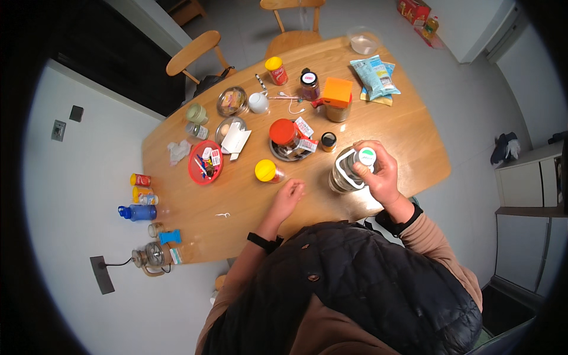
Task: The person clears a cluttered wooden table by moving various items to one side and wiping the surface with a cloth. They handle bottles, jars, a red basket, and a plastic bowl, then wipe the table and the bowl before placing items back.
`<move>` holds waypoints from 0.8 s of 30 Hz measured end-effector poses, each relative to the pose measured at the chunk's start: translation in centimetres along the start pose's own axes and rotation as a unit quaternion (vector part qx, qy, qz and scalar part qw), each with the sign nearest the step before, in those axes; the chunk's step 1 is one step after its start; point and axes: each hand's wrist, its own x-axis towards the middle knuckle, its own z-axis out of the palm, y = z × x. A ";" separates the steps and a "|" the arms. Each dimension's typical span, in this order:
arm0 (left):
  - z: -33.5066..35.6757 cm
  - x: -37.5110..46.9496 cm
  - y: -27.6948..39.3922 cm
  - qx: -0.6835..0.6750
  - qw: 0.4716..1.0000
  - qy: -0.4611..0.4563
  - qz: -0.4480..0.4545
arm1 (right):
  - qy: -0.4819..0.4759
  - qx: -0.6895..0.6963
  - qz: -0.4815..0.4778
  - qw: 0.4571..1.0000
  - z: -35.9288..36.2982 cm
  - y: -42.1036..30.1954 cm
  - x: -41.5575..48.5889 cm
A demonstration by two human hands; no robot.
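My right hand point(382, 173) grips a large clear bottle point(339, 179) near its neck, around the white handle and the white cap point(367, 156) with a green mark. The bottle is at the table's near right part; whether its base touches the wood is hard to tell. My left hand point(290, 197) is over the near edge area, its fingers loosely curled and nothing visible in them. Just beyond it is a yellow-lidded canister point(267, 171). A small black-lidded jar point(329, 141) stands past the bottle.
On the wooden table point(239, 239), a red-lidded jar point(284, 132) stands in a metal tray. To the left is a red bowl point(191, 166) of small items. Farther back are an orange box point(337, 92), a white cup point(258, 103) and snack bags point(375, 77). A glass kettle point(155, 254) is by the wall.
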 end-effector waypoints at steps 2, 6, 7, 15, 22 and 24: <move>0.8 -0.6 1.9 0.008 0.998 -0.031 0.061 | -0.030 -0.023 -0.032 0.999 1.7 -0.5 -1.1; 2.4 -0.8 5.3 0.074 0.964 -0.092 0.237 | -0.087 -0.053 -0.086 0.991 3.7 -0.6 -1.8; 2.8 -0.7 5.8 0.087 0.947 -0.104 0.289 | -0.085 -0.044 -0.098 0.991 4.1 -0.4 -1.9; 3.7 -0.2 6.7 0.136 0.935 -0.177 0.275 | -0.067 0.051 0.059 0.995 5.0 -0.7 -2.4; 3.9 -0.4 6.6 0.133 0.923 -0.160 0.323 | 0.025 0.128 0.172 0.976 5.7 -0.5 -2.2; 4.0 -0.2 6.4 0.122 0.925 -0.152 0.327 | 0.067 0.122 0.184 0.973 6.0 -0.1 -2.5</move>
